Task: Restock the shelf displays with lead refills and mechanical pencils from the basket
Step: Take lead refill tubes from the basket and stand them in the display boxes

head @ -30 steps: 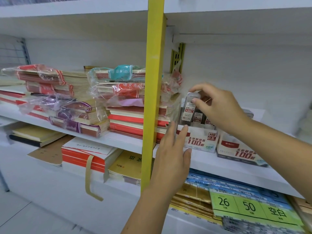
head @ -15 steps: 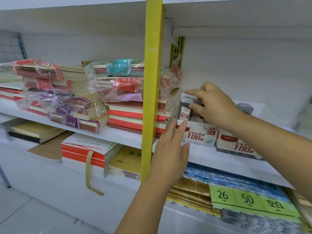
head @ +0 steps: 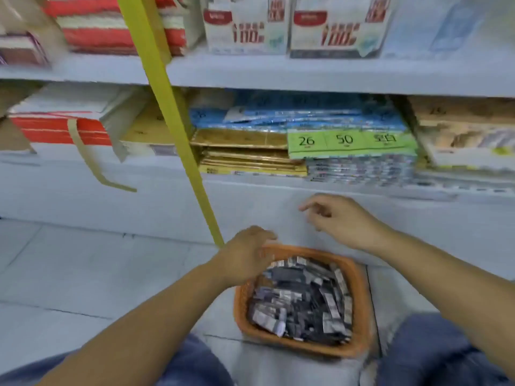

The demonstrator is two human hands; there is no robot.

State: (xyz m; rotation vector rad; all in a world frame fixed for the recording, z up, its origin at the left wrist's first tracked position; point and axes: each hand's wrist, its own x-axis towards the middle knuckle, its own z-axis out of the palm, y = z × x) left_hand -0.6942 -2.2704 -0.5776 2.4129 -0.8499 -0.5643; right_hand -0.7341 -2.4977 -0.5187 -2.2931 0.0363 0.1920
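An orange basket [head: 359, 307] sits on the floor between my knees, filled with several small dark lead refill packs [head: 301, 299]. My left hand [head: 245, 254] hovers over the basket's near-left rim, fingers loosely curled and holding nothing. Above the basket's far edge, my right hand [head: 342, 218] hangs with relaxed, empty fingers. Two white display boxes [head: 245, 26] marked "100" stand on the upper shelf, at the top of the view.
A yellow shelf post [head: 172, 121] runs diagonally down to the floor beside my left hand. The lower shelf holds blue and gold paper packs [head: 250, 140], a green label strip [head: 345, 140] and red-edged notebooks [head: 61, 126]. Grey floor tiles lie to the left.
The view dropped from the upper shelf to the floor. Both hands left the display boxes and came down to the orange basket; the right hand no longer holds a refill pack.
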